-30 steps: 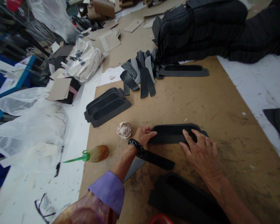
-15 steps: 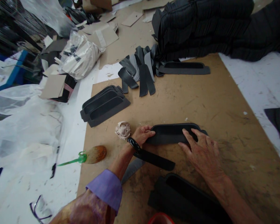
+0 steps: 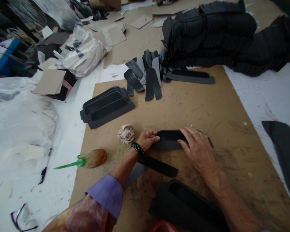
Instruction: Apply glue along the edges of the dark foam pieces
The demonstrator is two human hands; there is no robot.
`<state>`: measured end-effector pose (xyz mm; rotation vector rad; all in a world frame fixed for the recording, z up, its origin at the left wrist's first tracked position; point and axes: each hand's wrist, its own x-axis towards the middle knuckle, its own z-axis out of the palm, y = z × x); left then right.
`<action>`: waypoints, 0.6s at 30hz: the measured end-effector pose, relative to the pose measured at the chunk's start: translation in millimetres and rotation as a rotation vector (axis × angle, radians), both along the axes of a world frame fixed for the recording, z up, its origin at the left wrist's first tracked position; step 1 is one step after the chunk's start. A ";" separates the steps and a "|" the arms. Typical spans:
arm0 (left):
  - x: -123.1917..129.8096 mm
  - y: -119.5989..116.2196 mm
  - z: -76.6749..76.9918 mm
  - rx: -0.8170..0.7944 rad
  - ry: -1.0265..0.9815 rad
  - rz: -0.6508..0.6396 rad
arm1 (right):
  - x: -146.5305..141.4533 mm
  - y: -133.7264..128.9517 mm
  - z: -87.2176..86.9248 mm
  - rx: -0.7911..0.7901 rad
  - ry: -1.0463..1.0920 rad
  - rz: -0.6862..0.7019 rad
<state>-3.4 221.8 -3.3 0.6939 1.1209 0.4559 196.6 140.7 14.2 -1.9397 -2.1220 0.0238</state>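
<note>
A black leather-like strip piece (image 3: 168,144) with a raised rim round a long recess lies in front of me. My left hand (image 3: 148,139) pinches its left end between thumb and fingers. My right hand (image 3: 195,145) rests over the middle and right of the piece, fingers stretched across to the far rim, thumb apart on the near side. It hides much of the right half. Below the left wrist, a narrow black strip (image 3: 163,166) lies on the board, with a grey strip (image 3: 135,174) partly behind the forearm.
Similar black pieces (image 3: 183,203) lie close in front, beside a red rim (image 3: 163,227). More are stacked at left (image 3: 108,108). A crumpled ball (image 3: 126,134) and a brown bottle with green nozzle (image 3: 95,158) stand left. Strips (image 3: 147,74) and dark stacks (image 3: 207,35) lie behind.
My right hand has slid left along the piece, and its fingers have come closer together at the far rim. My left hand keeps its pinch. The camera view has shifted slightly.
</note>
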 end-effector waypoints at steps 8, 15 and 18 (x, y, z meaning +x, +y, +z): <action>-18.7 8.4 13.1 -0.116 -0.077 0.007 | -26.4 -7.1 -26.7 -0.121 0.034 0.265; -28.3 -19.3 44.1 0.570 0.306 0.092 | -25.1 -7.2 -26.7 -0.152 0.042 0.265; 0.2 -43.7 40.4 0.994 0.429 -0.260 | -26.7 -7.8 -29.5 -0.135 0.061 0.251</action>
